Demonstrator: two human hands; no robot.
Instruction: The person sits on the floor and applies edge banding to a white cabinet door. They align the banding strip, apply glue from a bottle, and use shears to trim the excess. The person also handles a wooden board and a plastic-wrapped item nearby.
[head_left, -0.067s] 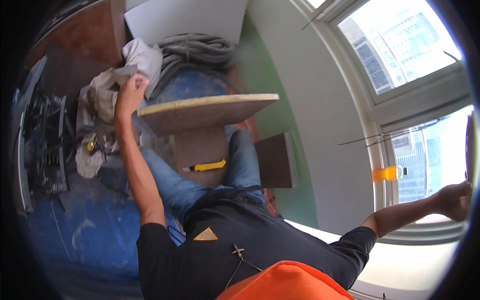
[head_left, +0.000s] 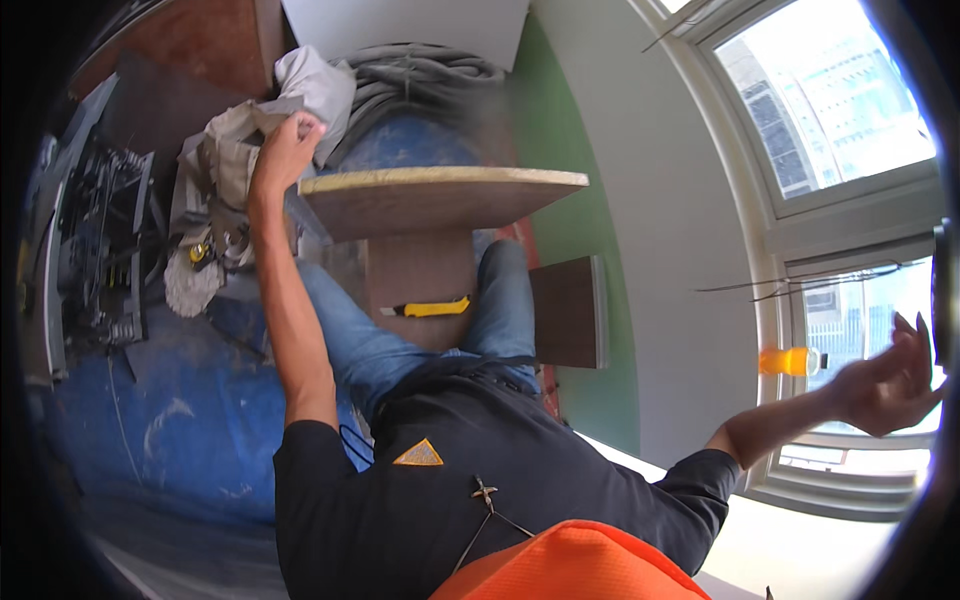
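Would call it mid-job, judging by how stuff sits now. Got a brown board [head_left: 440,208] set up in front of jeans-clad legs [head_left: 350,318], above a matching lower panel [head_left: 420,265]. Can't tell if joined or just resting together, so wouldn't call anything finished, and can't really say how much is left. Also got a yellow utility knife [head_left: 437,307] lying flat on that lower panel, in neither hand.

Reaching with the left hand [head_left: 288,155] past the board's left end, near a tan bag [head_left: 232,160], with curled fingers. Can't tell if pinching anything. Holding the right hand [head_left: 885,385] out by the window [head_left: 855,222] with loosely spread fingers and nothing visible in them.

Materials-wise, seeing flat, dull brown faces on the board plus a raw, pale yellow edge. Spotting similar brown on a side panel [head_left: 565,310], but with a greyer edge. Otherwise, just soft crumpled cloth on the tan bag and white sack [head_left: 318,90], fat grey hose [head_left: 420,75] in loops, and a scuffed blue floor sheet [head_left: 190,420].
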